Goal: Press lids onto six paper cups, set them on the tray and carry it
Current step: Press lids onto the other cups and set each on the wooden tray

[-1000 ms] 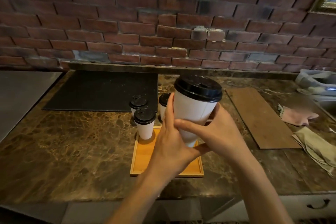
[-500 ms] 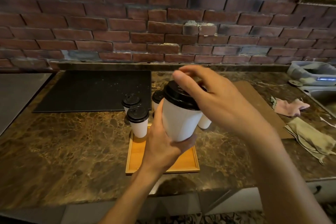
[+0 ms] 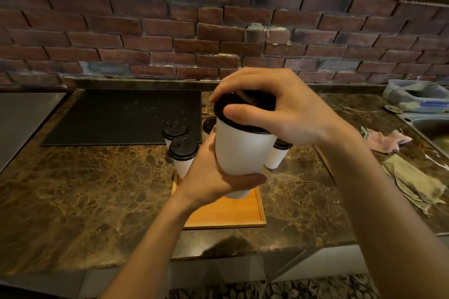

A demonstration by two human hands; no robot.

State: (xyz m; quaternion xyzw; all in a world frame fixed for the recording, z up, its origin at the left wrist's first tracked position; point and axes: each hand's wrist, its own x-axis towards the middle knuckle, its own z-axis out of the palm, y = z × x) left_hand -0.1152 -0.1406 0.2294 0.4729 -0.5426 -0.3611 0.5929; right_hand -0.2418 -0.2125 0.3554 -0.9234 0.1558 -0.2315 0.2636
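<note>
My left hand (image 3: 213, 177) grips a white paper cup (image 3: 240, 150) around its lower body and holds it in the air above the wooden tray (image 3: 233, 216). My right hand (image 3: 274, 109) is curled over the cup's black lid (image 3: 243, 104), fingers on top and thumb against the rim. One lidded cup (image 3: 183, 156) stands at the tray's far left corner. Another lidded cup (image 3: 173, 132) is just behind it. A third (image 3: 277, 155) stands on the counter right of the tray, and a further lid (image 3: 209, 125) shows behind the held cup.
A black mat (image 3: 121, 116) lies at the back left of the marble counter (image 3: 85, 189). A brown board (image 3: 324, 162) is partly hidden by my right arm. Cloths (image 3: 413, 182) and a sink (image 3: 432, 128) are at the right. A brick wall closes the back.
My right hand has moved from the cup's side up onto the lid and now curls over it. The cup stays raised in my left hand.
</note>
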